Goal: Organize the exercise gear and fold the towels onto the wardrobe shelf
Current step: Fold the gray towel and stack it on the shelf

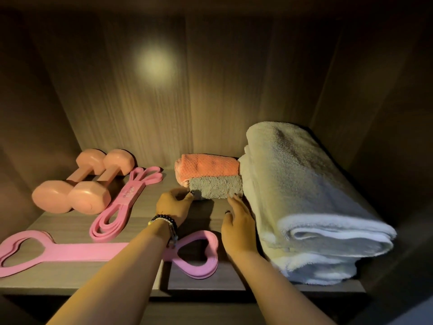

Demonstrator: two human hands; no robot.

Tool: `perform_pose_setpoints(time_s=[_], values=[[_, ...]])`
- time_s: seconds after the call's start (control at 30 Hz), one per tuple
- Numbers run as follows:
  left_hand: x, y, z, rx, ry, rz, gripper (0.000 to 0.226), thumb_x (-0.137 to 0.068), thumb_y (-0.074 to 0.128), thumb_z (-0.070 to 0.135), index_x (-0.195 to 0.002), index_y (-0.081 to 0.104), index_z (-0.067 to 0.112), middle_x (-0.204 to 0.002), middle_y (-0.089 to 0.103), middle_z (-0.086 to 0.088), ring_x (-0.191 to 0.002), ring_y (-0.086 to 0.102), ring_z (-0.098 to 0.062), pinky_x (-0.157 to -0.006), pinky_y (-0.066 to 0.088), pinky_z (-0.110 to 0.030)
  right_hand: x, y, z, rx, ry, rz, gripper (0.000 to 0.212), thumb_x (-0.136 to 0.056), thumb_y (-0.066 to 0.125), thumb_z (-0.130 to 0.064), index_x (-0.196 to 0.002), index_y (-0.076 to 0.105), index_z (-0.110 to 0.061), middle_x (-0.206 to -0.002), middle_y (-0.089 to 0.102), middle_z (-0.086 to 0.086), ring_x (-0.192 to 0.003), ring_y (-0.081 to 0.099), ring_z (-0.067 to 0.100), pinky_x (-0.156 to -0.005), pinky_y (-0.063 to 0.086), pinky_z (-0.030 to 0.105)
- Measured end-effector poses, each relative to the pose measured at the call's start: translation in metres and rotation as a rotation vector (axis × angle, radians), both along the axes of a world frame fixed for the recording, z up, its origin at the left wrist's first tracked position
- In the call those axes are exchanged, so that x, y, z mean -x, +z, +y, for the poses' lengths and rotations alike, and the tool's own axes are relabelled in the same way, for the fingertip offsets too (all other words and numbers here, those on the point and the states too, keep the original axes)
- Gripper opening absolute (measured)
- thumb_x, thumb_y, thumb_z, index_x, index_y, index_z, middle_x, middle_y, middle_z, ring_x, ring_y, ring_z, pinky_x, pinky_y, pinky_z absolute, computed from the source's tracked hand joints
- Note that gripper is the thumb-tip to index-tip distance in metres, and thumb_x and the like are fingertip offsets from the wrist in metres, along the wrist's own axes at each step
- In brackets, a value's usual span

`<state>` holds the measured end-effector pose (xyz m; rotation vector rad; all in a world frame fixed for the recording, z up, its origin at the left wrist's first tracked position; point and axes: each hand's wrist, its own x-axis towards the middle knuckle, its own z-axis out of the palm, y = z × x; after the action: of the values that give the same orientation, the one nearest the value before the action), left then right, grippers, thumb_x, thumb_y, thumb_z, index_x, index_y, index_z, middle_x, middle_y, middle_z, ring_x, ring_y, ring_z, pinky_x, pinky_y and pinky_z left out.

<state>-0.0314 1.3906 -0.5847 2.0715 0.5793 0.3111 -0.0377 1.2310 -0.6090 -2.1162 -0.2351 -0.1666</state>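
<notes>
Grey towel [215,187] (folded) between hands: left hand [172,205] fingers pinch corner; right hand [237,225] fingers straight, touching.

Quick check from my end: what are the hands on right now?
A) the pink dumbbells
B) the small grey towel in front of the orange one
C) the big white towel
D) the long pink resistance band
B: the left hand pinches the near left corner of the small grey towel, and the right hand touches its near right edge; the orange towel lies just behind it.
</notes>
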Motion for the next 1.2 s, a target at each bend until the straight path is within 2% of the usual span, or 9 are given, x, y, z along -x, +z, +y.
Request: perform_pose_setpoints(time_s=[0.07,0.17,0.3,0.47,0.7,0.8,0.9,1.0,1.2], values=[[0.013,0.01,-0.002,-0.096,-0.001,0.031,0.032,-0.091,0.058,0.024,-0.121,0.064,0.016,-0.114,0.068,-0.01,-0.11,0.061,-0.03,-0.093,0.049,-0.034,0.02,0.003,-0.008,0.072,0.049,0.064,0.048,-0.1,0.038,-0.012,-0.148,0.032,-0.019,-0.156,0.025,-0.004,-0.144,0.021,0.013,-0.113,0.016,0.02],[0.04,0.033,-0.009,-0.37,-0.107,0.145,0.041,-0.097,0.05,0.028,-0.137,0.048,0.018,-0.131,0.058,-0.011,-0.116,0.056,-0.03,-0.092,0.046,-0.033,0.054,0.007,-0.02,0.192,0.16,0.109,0.052,-0.103,0.036,-0.024,-0.152,0.019,-0.024,-0.159,0.016,-0.006,-0.145,0.016,0.011,-0.115,0.015,0.022],[0.09,0.073,-0.02,-0.547,-0.222,0.18,0.052,-0.098,0.045,0.034,-0.146,0.032,0.019,-0.148,0.042,-0.006,-0.131,0.044,-0.025,-0.102,0.038,-0.031,0.092,0.027,-0.033,0.272,0.16,0.086,0.055,-0.102,0.036,-0.028,-0.153,0.015,-0.024,-0.16,0.014,-0.007,-0.146,0.016,0.01,-0.116,0.018,0.026],[0.162,0.108,-0.042,-0.618,-0.338,0.102,0.059,-0.1,0.041,0.036,-0.151,0.021,0.015,-0.158,0.023,-0.001,-0.144,0.023,-0.016,-0.114,0.019,-0.026,0.136,0.067,-0.056,0.304,0.296,-0.083,0.058,-0.102,0.035,-0.022,-0.153,0.009,-0.025,-0.161,0.003,-0.009,-0.146,0.004,0.006,-0.116,0.008,0.023],[0.239,0.122,-0.072,-0.737,-0.488,-0.046,0.062,-0.1,0.04,0.04,-0.152,0.013,0.021,-0.16,0.015,0.003,-0.145,0.018,-0.01,-0.115,0.016,-0.023,0.191,0.118,-0.106,0.743,0.348,-0.377,0.07,-0.099,0.039,-0.04,-0.153,-0.003,-0.025,-0.159,-0.02,-0.007,-0.145,-0.021,0.014,-0.117,-0.005,0.032],[0.261,0.127,-0.088,-0.776,-0.531,-0.093,0.064,-0.099,0.038,0.044,-0.153,0.009,0.024,-0.161,0.009,0.007,-0.146,0.012,-0.006,-0.115,0.014,-0.021,0.211,0.135,-0.135,0.878,0.39,-0.315,0.082,-0.093,0.037,-0.061,-0.151,-0.012,-0.031,-0.155,-0.029,-0.009,-0.144,-0.025,0.016,-0.116,-0.006,0.035],[0.277,0.132,-0.105,-0.809,-0.585,-0.107,0.068,-0.099,0.037,0.046,-0.154,0.002,0.026,-0.161,-0.001,0.01,-0.146,0.0,-0.003,-0.112,0.006,-0.016,0.225,0.151,-0.163,0.984,0.421,-0.248,0.094,-0.077,0.02,-0.08,-0.151,-0.015,-0.032,-0.156,-0.028,-0.008,-0.143,-0.025,0.016,-0.115,-0.01,0.035],[0.284,0.136,-0.122,-0.831,-0.679,-0.121,0.071,-0.099,0.036,0.046,-0.153,-0.004,0.025,-0.161,-0.008,0.01,-0.143,-0.01,0.002,-0.111,0.0,-0.015,0.235,0.161,-0.191,1.016,0.382,-0.221,0.102,-0.067,0.011,-0.082,-0.151,-0.012,-0.03,-0.158,-0.023,-0.005,-0.144,-0.023,0.016,-0.119,-0.007,0.037],[0.26,0.132,-0.169,-0.835,-0.879,-0.137,0.075,-0.098,0.036,0.048,-0.151,-0.013,0.027,-0.16,-0.012,0.011,-0.143,-0.012,0.003,-0.117,0.006,-0.018,0.232,0.16,-0.247,0.99,0.228,-0.148,0.094,-0.08,0.02,-0.078,-0.151,-0.013,-0.027,-0.157,-0.025,-0.005,-0.144,-0.025,0.014,-0.115,-0.009,0.034]])
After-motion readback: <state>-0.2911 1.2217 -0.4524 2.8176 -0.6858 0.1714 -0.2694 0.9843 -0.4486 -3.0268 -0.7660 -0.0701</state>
